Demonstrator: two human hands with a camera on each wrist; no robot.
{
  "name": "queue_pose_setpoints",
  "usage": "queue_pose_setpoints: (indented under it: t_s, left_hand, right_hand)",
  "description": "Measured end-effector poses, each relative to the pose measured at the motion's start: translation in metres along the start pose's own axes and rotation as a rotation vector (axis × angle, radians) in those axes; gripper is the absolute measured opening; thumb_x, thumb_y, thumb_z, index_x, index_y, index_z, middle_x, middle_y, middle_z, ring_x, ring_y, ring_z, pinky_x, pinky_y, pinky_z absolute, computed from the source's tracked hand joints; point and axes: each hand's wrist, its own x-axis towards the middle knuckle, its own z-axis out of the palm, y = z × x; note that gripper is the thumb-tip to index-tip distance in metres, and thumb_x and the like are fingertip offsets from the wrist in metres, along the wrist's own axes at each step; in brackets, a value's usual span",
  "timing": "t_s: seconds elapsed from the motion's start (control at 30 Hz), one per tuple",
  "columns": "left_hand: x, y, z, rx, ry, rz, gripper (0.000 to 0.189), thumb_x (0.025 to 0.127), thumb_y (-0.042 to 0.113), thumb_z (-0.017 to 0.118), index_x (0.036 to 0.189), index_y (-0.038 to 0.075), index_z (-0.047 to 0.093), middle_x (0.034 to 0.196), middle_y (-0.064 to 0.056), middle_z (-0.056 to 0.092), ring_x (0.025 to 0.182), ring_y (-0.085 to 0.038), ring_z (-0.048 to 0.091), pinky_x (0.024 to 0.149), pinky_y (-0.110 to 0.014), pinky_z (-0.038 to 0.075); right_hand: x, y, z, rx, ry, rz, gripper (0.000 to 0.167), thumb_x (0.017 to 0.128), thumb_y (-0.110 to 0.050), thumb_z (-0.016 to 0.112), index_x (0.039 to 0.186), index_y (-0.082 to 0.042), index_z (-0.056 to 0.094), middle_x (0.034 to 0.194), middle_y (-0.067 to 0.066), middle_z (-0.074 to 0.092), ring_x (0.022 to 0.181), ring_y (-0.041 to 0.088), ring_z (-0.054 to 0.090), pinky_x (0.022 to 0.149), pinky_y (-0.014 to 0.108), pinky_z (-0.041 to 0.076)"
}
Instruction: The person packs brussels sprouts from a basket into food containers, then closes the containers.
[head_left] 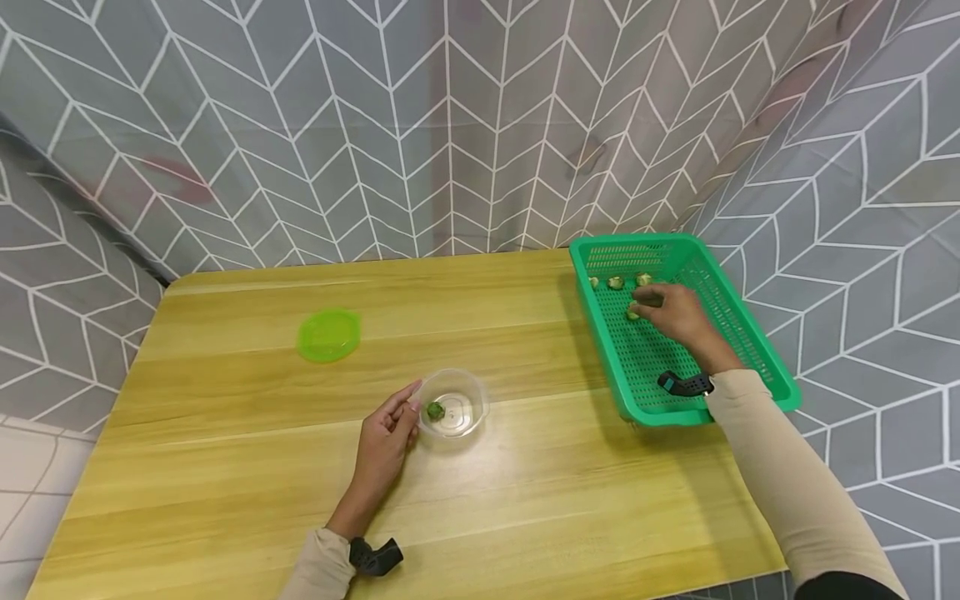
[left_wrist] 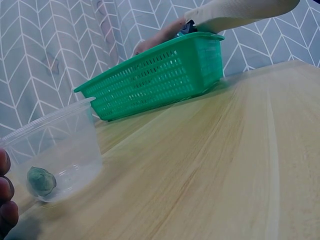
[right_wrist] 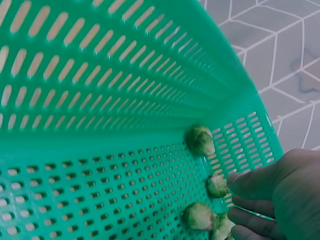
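My left hand (head_left: 385, 442) holds the side of a round clear plastic tub (head_left: 471, 398) at its rim. Inside the tub lies one green Brussels sprout (head_left: 435, 411), visible through the wall in the left wrist view too. Over at the right, my right hand (head_left: 675, 317) reaches down into a green plastic basket (head_left: 600, 333). Its thumb and fingers are spread apart close to a Brussels sprout (right_wrist: 217, 185); whether they touch it I cannot tell. Several more sprouts (right_wrist: 199, 141) lie near one end of the basket floor.
A light green lid (head_left: 329, 335) lies flat on the wooden table (head_left: 225, 467), behind and left of the tub. The basket stands at the table's right side, close to a grey patterned curtain (head_left: 465, 125) that hangs along the back and sides.
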Motion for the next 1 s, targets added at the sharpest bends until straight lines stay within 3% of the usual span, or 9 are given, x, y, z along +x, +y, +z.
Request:
queue_pose_setpoints:
  t_s: [0.23,0.53,0.8,1.0]
  left_hand:
    - [-0.001,0.0,-0.001,0.004,-0.002,0.008,0.036,0.103,0.01,0.058,0.138,0.001,0.06,0.078,-0.033,0.054,0.059,-0.014,0.049,0.053,-0.02,0.042]
    - [0.0,-0.001,-0.001,0.01,0.004,0.021,0.036,0.103,0.01,0.058,0.138,0.0,0.06,0.077,-0.034,0.052,0.058,-0.014,0.049,0.052,-0.021,0.042]
    - [0.0,-0.001,-0.001,-0.003,0.01,0.008,0.036,0.103,0.011,0.059,0.138,0.002,0.061,0.079,-0.034,0.053,0.058,-0.015,0.049,0.053,-0.019,0.041]
    - [0.0,-0.002,0.001,-0.026,0.005,-0.001,0.036,0.102,0.007,0.059,0.137,0.001,0.061,0.075,-0.023,0.056,0.059,-0.013,0.05,0.053,-0.019,0.042]
  right_hand:
    - [0.003,0.011,0.003,-0.037,0.003,-0.004,0.042,0.097,-0.015,0.068,0.133,0.005,0.061,0.125,0.029,0.064,0.113,0.046,0.062,0.09,0.057,0.049]
    - [0.006,0.017,0.005,-0.075,-0.068,0.028,0.044,0.099,-0.018,0.066,0.137,0.005,0.058,0.128,0.028,0.063,0.113,0.046,0.061,0.09,0.057,0.049]
    - [0.014,0.019,0.006,-0.071,-0.081,0.026,0.044,0.099,-0.018,0.066,0.136,0.005,0.058,0.13,0.027,0.062,0.115,0.045,0.059,0.093,0.057,0.047]
    - [0.014,0.023,0.006,-0.056,-0.097,0.046,0.041,0.1,-0.019,0.065,0.133,0.005,0.06,0.128,0.028,0.063,0.114,0.046,0.06,0.09,0.056,0.049]
